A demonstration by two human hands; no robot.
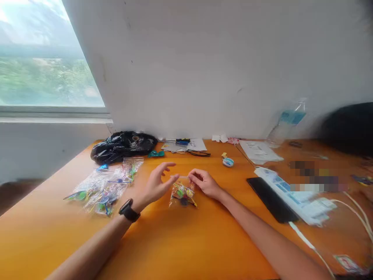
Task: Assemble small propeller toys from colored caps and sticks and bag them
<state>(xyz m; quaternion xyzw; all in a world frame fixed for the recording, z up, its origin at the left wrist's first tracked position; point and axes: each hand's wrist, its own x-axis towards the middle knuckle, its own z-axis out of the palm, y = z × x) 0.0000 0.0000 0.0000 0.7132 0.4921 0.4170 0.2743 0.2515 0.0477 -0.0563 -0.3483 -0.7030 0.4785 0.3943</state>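
Observation:
A small clear plastic bag (183, 193) holding colourful small parts, some green and yellow, is in front of me at the middle of the table. My right hand (205, 182) pinches its upper right corner between thumb and fingers. On the other side, my left hand (159, 182) is open, fingers spread and curved. Its thumb tip is close to the bag's upper left edge; I cannot tell whether they touch. More clear bags of colourful parts (109, 186) lie in a pile left of my left hand.
A black plastic bag (124, 147) sits at the back left, with a teal item (156, 154) beside it. Papers (199, 144) and a round tape-like item (228, 161) lie farther back. To the right are a phone (272, 200), a white power strip (294, 194), cables and a bottle (287, 122).

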